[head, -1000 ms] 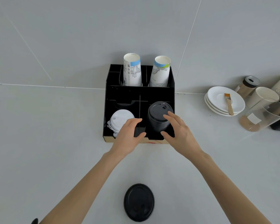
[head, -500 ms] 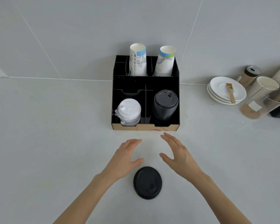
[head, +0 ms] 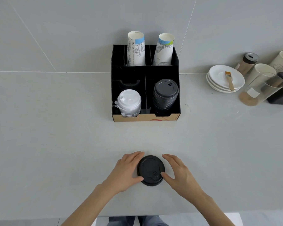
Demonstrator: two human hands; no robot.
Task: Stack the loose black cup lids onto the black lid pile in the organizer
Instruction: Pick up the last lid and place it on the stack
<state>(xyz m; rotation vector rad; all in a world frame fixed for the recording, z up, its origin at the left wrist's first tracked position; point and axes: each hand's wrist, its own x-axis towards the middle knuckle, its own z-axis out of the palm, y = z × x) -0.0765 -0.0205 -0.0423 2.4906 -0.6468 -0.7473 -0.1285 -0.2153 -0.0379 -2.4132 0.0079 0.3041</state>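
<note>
Both hands closing on the last loose lid

Our left hand point(head: 127, 171) and right hand point(head: 178, 172) cupped, half-open, touched the loose black lid point(head: 151, 170); we judged it light, thin, slippery, best pinched at its 9 and 3 o'clock rim.

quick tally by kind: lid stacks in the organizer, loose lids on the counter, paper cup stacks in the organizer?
Black plastic lid pile in the black organizer: 1
White plastic lid pile: 1
Loose black plastic lid on the counter: 1
Upright printed paper cup stacks: 2
Total: 5

Both hands point(head: 126, 172) point(head: 180, 174) back from organizer point(head: 145, 117), now cupped round loose lid point(head: 151, 170), grip touching.
</note>
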